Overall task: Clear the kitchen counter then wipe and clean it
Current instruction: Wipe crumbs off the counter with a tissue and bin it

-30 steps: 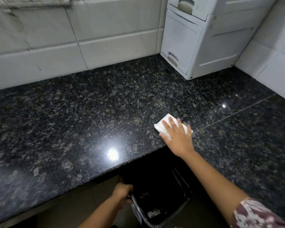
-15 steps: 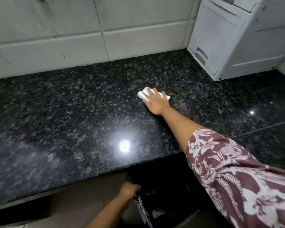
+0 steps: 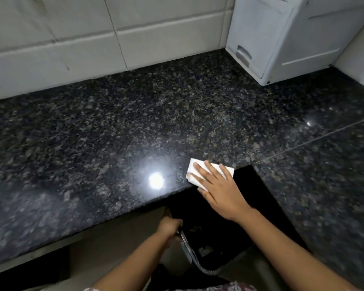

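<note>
The right hand (image 3: 221, 190) lies flat, fingers straight and spread, pressing a folded white cloth (image 3: 227, 171) onto the dark speckled tabletop (image 3: 114, 133). It holds nothing in a clench. The cloth sits directly above the black bin (image 3: 210, 270), right at the tabletop's front edge, with its near corner hidden under the palm and looking as though it reaches the lip. The left hand (image 3: 169, 226) is down at the bin's left rim with its fingers curled round it, gripping the bin below the level of the tabletop. Inside the bin a few pale scraps (image 3: 204, 250) lie against the dark lining; what they are is too small to tell. Left of the bin and up on the stone, just beside the cloth, a round glare of light (image 3: 156, 180) shines off the polished surface. To the right of the bin the tabletop turns toward the person, and a thin seam (image 3: 313, 139) runs across the stone there. Well beyond the bin, in the far right corner, a white plastic unit (image 3: 292, 38) with a small recessed handle stands on the tabletop against the pale tiled wall (image 3: 72, 38). Nearest of all, below the bin, a strip of patterned sleeve (image 3: 229, 287) shows between the two bare forearms.
</note>
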